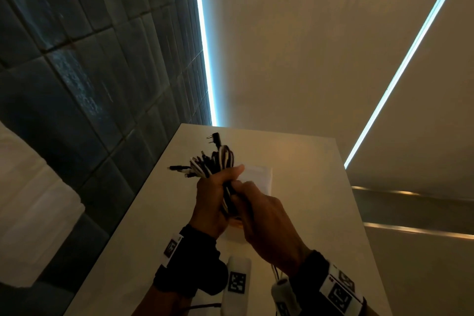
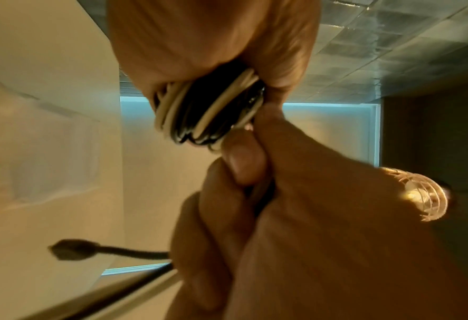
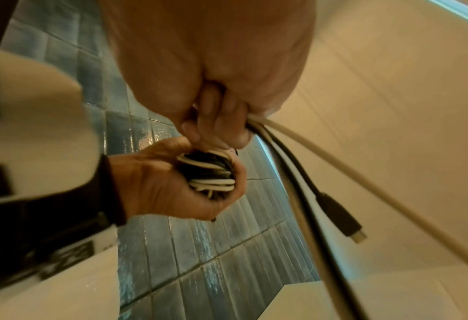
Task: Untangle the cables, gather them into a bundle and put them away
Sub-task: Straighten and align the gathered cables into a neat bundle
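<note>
— Fingers of the left hand (image 1: 209,202) are curled tight around the cable bundle (image 1: 216,163), black and white loops, held up above the white table (image 1: 295,161). And the other hand?

— The right hand (image 1: 266,223) touches the left one and grasps loose cable ends (image 3: 287,151) low on the bundle.

— What is around?

— Dark blue wall tiles (image 1: 77,72) at left, a pale wall (image 1: 307,46) with two light strips (image 1: 204,41). A clear flat sheet or packet lies on the table behind the hands; I cannot tell which.

— Do the views differ?

— Only the right wrist view shows a black connector (image 3: 339,214) hanging from the fist. Only the left wrist view shows a glowing woven lamp (image 2: 419,192).
</note>
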Demonstrator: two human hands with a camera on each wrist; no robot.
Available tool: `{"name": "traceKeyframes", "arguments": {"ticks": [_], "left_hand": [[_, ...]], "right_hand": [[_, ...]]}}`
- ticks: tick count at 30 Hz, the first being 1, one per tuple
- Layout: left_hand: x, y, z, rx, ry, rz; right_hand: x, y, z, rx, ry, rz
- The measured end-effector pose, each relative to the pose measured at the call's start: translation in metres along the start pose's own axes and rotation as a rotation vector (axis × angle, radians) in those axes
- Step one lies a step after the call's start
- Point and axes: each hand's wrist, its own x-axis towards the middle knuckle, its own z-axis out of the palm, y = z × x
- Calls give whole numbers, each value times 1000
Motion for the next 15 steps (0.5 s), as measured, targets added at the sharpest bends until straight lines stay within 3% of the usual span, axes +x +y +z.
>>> {"name": "traceKeyframes", "arguments": {"ticks": [2,5,8,11,15], "left_hand": [[4,5,0,-132,14,-26],[9,20,-5,-295,28,68],[7,34,-11,-367,-61,109],[0,28,-15,-366,-178,22],[-11,14,-16,-171,-308,-115]], "right_hand": [[-5,-2,2,158,-7,71],[-19,-2,-1,466,-62,187],[-36,14,-8,793,-285,451],[-39,33,-16,851,-474,611],[-25,47,-39,626,-408,679]]}}
